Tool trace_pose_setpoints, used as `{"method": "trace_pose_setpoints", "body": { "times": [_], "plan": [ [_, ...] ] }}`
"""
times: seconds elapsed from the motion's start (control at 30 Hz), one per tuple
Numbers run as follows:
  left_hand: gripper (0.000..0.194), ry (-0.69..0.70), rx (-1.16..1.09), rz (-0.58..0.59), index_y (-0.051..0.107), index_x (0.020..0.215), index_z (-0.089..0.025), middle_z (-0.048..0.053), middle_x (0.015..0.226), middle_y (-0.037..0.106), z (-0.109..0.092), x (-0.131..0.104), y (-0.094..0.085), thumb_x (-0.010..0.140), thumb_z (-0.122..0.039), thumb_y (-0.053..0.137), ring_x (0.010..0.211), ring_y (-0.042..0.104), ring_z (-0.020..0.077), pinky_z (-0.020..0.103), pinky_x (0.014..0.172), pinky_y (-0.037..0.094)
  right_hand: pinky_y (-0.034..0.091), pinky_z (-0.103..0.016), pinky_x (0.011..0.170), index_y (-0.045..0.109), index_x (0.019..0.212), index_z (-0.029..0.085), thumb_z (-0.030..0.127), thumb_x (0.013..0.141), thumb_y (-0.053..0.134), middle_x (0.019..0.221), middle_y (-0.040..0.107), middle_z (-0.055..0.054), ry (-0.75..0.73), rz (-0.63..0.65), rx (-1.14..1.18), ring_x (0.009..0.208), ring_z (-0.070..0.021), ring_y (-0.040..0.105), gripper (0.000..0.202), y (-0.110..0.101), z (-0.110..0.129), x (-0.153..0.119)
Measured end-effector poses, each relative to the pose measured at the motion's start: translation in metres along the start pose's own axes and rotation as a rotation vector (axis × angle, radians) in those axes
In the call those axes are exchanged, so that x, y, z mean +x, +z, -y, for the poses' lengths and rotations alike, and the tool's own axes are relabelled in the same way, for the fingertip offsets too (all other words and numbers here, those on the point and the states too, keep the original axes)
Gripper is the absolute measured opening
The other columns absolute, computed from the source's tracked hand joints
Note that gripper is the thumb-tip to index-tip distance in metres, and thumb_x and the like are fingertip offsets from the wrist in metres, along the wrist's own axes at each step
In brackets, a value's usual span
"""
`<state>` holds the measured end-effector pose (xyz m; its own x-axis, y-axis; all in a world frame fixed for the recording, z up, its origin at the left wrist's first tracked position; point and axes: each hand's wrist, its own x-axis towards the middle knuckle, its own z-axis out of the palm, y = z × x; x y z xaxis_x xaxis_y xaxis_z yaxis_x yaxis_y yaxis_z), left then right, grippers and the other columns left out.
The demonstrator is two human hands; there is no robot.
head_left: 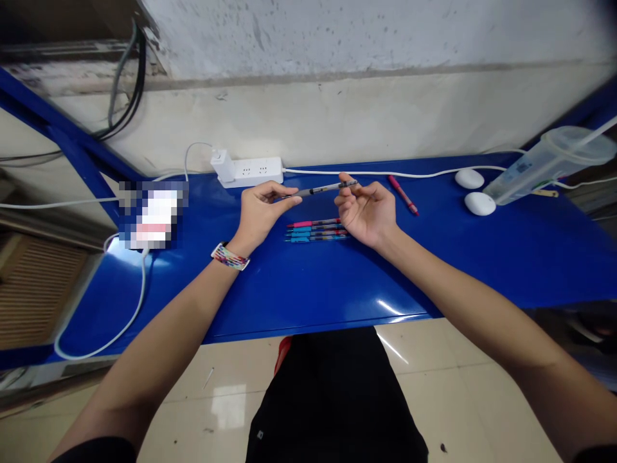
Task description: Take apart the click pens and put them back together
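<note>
A pen with a clear barrel and dark grip (321, 189) is held level above the desk, spanning both hands. My left hand (263, 209) pinches its left end between thumb and fingers; a patterned band circles that wrist. At the pen's right end, my right hand (366, 209) is turned palm up with its fingers curled around the tip. Below the held pen, several pens (315, 231) with pink and blue parts lie side by side in a row on the blue desk (308, 289). Their right ends are partly hidden by my right hand.
A red pen (403, 195) lies apart, right of my hand. Behind sits a white power strip (258, 170) with its cable along the wall. At left is a blurred-out phone-like device (154, 218) on a cable. Two white rounded objects (480, 203) and a clear plastic container (525, 170) stand at right.
</note>
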<state>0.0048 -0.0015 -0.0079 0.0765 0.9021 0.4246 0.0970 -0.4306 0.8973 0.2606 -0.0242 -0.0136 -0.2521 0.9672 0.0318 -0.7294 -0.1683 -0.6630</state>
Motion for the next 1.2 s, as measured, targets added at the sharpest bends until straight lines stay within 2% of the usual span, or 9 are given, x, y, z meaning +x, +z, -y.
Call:
{"method": "trace_pose_setpoints", "body": {
  "times": [0.1,0.3,0.47,0.6,0.73,0.87,1.0,1.1,1.2],
  "plan": [
    [0.024,0.002,-0.016,0.013,0.090,0.093,-0.024,0.005,0.095,0.088,0.000,-0.001,0.001,0.076,-0.035,0.102,0.086,0.079,0.0220,0.039,0.083,0.064,0.068,-0.028,0.072,0.079,0.120,0.020,0.034,0.089,0.070,0.088,0.080,-0.003,0.006,-0.025,0.021,0.076,-0.0171,0.071,0.035,0.002,0.004,0.000],
    [0.022,-0.001,-0.017,0.032,0.091,0.091,-0.025,0.005,0.093,0.088,-0.002,-0.003,0.002,0.075,-0.034,0.102,0.083,0.078,0.0215,0.039,0.081,0.064,0.061,-0.024,0.062,0.076,0.099,0.022,0.034,0.086,0.077,0.076,0.073,-0.002,0.002,-0.136,-0.038,0.069,-0.0154,0.064,0.018,0.010,0.003,-0.001],
    [0.022,-0.018,0.007,0.023,0.090,0.091,-0.025,0.006,0.095,0.089,-0.002,-0.004,0.002,0.077,-0.037,0.101,0.087,0.080,0.0236,0.043,0.085,0.066,0.061,-0.030,0.065,0.076,0.102,0.023,0.046,0.086,0.080,0.079,0.072,-0.004,-0.030,-0.148,-0.171,0.073,-0.0190,0.065,0.029,0.009,0.003,-0.002],
    [0.025,-0.029,0.003,0.032,0.089,0.091,-0.024,0.007,0.098,0.089,0.000,-0.004,0.002,0.076,-0.040,0.102,0.090,0.081,0.0244,0.043,0.087,0.066,0.060,-0.027,0.063,0.076,0.100,0.023,0.037,0.084,0.076,0.077,0.072,-0.002,-0.011,-0.168,-0.115,0.070,-0.0167,0.063,0.022,0.007,0.000,-0.001],
    [0.026,-0.036,0.004,0.020,0.089,0.091,-0.023,0.007,0.100,0.089,0.000,-0.003,0.001,0.077,-0.041,0.102,0.093,0.082,0.0251,0.043,0.090,0.066,0.064,-0.029,0.067,0.080,0.115,0.021,0.039,0.088,0.070,0.086,0.079,-0.004,-0.020,-0.133,-0.085,0.075,-0.0187,0.069,0.033,0.008,0.000,-0.002],
    [0.026,-0.029,0.000,0.017,0.087,0.091,-0.023,0.007,0.099,0.088,0.000,-0.002,0.000,0.076,-0.039,0.101,0.094,0.081,0.0247,0.044,0.093,0.066,0.065,-0.029,0.068,0.082,0.117,0.019,0.045,0.094,0.071,0.086,0.081,-0.005,-0.042,-0.112,-0.204,0.071,-0.0174,0.070,0.037,0.011,0.006,-0.002],
    [0.025,-0.015,-0.016,0.009,0.087,0.091,-0.024,0.006,0.097,0.088,0.002,-0.001,-0.001,0.075,-0.037,0.101,0.094,0.081,0.0242,0.043,0.092,0.066,0.065,-0.029,0.067,0.083,0.115,0.018,0.043,0.097,0.069,0.084,0.081,-0.005,-0.051,-0.114,-0.356,0.065,-0.0160,0.067,0.034,0.013,0.013,-0.001],
    [0.024,-0.025,-0.012,0.012,0.088,0.090,-0.025,0.007,0.097,0.088,0.004,-0.001,-0.002,0.075,-0.037,0.101,0.094,0.081,0.0245,0.044,0.092,0.066,0.065,-0.026,0.065,0.083,0.112,0.018,0.038,0.095,0.068,0.084,0.081,-0.004,-0.029,-0.123,-0.327,0.064,-0.0151,0.066,0.030,0.013,0.016,0.000],
    [0.022,-0.019,-0.020,0.020,0.088,0.088,-0.025,0.007,0.094,0.088,0.004,-0.002,-0.003,0.074,-0.035,0.101,0.089,0.080,0.0232,0.043,0.089,0.066,0.062,-0.023,0.061,0.082,0.104,0.019,0.030,0.086,0.074,0.080,0.078,-0.002,-0.002,-0.117,-0.247,0.063,-0.0130,0.064,0.022,0.011,0.015,0.001]
  ]
}}
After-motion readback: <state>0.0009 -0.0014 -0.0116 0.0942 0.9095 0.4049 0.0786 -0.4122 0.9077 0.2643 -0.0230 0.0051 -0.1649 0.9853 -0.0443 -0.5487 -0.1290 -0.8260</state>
